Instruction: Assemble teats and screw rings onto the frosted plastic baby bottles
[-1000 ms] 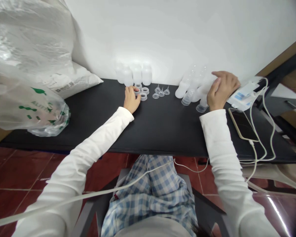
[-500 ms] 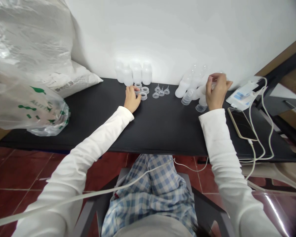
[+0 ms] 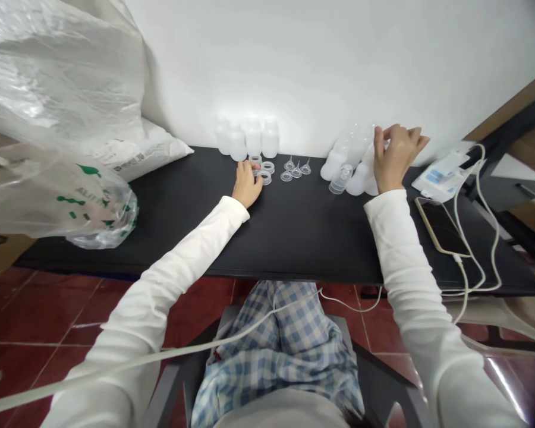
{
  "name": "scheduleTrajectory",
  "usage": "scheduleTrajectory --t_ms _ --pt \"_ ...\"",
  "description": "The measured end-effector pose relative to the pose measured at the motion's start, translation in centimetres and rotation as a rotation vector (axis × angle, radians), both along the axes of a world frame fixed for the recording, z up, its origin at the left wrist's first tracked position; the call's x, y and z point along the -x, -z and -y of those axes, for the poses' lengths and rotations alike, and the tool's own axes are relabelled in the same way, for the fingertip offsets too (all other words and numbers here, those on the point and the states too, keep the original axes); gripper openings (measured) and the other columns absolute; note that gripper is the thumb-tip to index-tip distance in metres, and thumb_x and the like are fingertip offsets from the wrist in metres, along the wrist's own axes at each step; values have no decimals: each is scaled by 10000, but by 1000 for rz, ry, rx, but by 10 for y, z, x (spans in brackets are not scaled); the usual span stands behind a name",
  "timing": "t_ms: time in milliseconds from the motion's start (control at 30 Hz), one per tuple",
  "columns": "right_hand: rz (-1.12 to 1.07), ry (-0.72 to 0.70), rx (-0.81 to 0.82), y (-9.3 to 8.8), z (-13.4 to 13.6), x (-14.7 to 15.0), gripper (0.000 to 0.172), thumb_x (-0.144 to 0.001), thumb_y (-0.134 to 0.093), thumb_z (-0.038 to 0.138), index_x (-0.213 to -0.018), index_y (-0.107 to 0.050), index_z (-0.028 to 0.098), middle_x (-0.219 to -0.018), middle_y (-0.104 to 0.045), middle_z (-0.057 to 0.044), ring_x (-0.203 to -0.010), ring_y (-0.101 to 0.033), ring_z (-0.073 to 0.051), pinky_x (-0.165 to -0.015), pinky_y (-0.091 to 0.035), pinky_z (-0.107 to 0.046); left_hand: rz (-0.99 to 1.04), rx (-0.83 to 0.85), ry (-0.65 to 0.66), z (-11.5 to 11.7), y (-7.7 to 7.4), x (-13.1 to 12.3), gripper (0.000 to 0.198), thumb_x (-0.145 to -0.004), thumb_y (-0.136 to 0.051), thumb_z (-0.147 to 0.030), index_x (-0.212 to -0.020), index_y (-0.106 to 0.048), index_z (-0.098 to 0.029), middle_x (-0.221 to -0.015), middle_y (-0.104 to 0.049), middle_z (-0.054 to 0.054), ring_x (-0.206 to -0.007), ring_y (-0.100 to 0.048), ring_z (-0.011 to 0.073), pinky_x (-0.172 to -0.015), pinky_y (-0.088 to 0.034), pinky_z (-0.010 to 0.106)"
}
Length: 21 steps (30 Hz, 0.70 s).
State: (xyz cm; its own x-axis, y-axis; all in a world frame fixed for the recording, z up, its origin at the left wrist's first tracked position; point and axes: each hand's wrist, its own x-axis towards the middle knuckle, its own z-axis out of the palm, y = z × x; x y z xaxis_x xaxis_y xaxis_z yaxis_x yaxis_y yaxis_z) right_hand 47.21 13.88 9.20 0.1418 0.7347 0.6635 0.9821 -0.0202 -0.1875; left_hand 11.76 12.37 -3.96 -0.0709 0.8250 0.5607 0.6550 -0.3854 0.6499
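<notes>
Your left hand (image 3: 248, 185): fingers curled against rings (image 3: 264, 181) near surface's (image 3: 303, 232) rear edge, left of centre; whether grasping, cannot tell. Your right hand (image 3: 395, 157): fingers bent above bottles (image 3: 334, 164), rear edge, right of centre; contents hidden. Change: only one clear cup (image 3: 340, 181) shows, second gone from view; presumably lifted or screened by hand.

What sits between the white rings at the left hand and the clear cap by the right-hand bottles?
In the head view, a cluster of clear pointed teats, with bare black tabletop separating it from the rings and the cap.
</notes>
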Motion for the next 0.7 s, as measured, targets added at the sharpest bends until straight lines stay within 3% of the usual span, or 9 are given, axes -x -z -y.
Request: scheduleTrajectory --t_ms 167,300,467,567,633,700 --pt "-39 -59 -49 10 4 -1 463 -1085 -273 562 -1079 -606 242 -1184 -630 -179 -1189 -447 -344 -1068 -268 -586 -29 16 16 3 -2 -3 260 -886 -623 -107 -1107 -518 -195 -1186 -523 123 -1213 -538 286 -1128 -458 526" --pt "-83 -134 -205 18 13 0 523 -1060 -293 626 -1143 -623 228 -1326 -577 -213 -1244 -450 -357 -1089 -281 -592 -70 55 3 5 -2 -3 281 -893 -634 -127 -1141 -517 -189 -1198 -515 138 -1224 -529 313 -1128 -437 576" --pt "-71 -235 -453 37 18 14 474 -1082 -236 451 -1113 -595 144 -1237 -572 -225 -1188 -522 -343 -1053 -332 -637 -163 62 46 8 -5 -3 349 -927 -647 -223 -1252 -524 -194 -1270 -514 156 -1258 -522 329 -1161 -395 588" --pt "28 -511 -331 55 22 40 353 -1049 -317 372 -1107 -600 168 -1170 -616 -172 -1154 -568 -339 -1025 -394 -644 -263 68 105 12 -10 -5 375 -937 -643 -269 -1296 -553 -206 -1298 -518 159 -1278 -520 348 -1172 -389 592" --pt "138 -726 -114 65 27 65 318 -1038 -361 320 -1123 -630 174 -1113 -648 -159 -1081 -594 -325 -974 -455 -586 -339 99 142 16 -14 -7 399 -927 -656 -289 -1308 -572 -200 -1302 -526 162 -1281 -524 361 -1178 -388 601" --pt "263 -823 39 73 32 92 346 -1033 -359 263 -1183 -655 166 -1084 -672 -162 -1022 -604 -312 -920 -487 -524 -389 124 175 19 -18 -8 438 -921 -667 -307 -1334 -576 -192 -1330 -527 167 -1304 -519 367 -1192 -382 600"
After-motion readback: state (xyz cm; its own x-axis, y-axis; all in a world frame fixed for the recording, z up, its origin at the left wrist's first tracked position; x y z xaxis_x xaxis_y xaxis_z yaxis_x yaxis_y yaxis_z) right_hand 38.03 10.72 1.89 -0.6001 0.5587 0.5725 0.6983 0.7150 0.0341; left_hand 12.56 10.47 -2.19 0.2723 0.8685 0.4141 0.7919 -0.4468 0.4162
